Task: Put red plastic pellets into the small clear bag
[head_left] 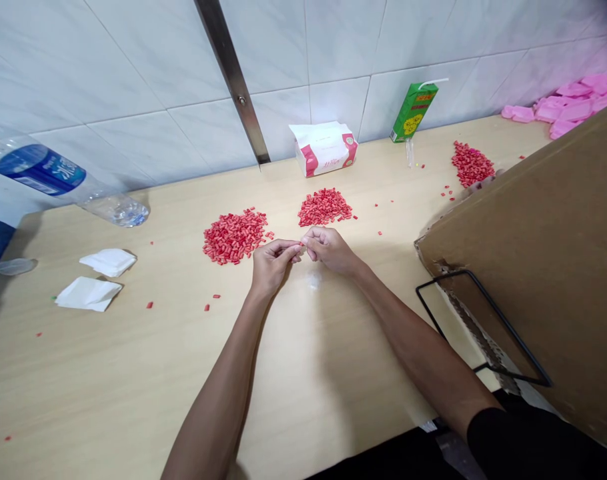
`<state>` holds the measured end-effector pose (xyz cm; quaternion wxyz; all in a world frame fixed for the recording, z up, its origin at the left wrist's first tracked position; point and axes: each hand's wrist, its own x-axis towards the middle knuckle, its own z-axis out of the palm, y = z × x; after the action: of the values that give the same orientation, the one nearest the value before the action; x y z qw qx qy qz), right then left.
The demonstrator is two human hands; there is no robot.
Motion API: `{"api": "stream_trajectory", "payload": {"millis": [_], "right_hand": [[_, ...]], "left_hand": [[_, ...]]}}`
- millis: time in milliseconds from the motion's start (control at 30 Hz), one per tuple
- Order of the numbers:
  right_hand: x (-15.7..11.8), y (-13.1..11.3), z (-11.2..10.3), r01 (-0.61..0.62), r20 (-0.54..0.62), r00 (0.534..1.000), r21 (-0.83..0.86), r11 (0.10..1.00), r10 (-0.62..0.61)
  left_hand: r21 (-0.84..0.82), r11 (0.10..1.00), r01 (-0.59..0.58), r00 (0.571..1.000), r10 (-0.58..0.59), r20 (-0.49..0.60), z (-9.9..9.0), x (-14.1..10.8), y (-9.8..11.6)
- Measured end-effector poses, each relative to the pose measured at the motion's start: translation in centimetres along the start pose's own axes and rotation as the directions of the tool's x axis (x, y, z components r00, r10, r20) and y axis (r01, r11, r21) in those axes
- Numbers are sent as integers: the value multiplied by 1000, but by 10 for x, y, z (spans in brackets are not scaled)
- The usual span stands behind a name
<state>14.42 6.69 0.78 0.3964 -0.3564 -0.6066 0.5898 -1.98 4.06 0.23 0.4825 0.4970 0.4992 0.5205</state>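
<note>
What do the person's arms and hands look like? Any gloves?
No gloves: the left hand and right hand are bare, with no ring, watch or bracelet to be seen. The left arm is bare as far as it shows; the right arm is bare up to a black sleeve.

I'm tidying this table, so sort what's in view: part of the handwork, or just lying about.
Likely in use:
small red piece between left hand and right hand
left red pile
middle red pile

Seemingly lying about:
green drink carton
labelled plastic bottle
tissue packet
folded white tissues
</note>
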Motion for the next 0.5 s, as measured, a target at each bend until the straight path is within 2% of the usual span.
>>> {"api": "stream_trajectory", "payload": {"millis": [500], "right_hand": [[1,2,1,6,13,1000,27,1000,-6]], "left_hand": [[14,999,-36,999,36,7,-1,0,-2]]}}
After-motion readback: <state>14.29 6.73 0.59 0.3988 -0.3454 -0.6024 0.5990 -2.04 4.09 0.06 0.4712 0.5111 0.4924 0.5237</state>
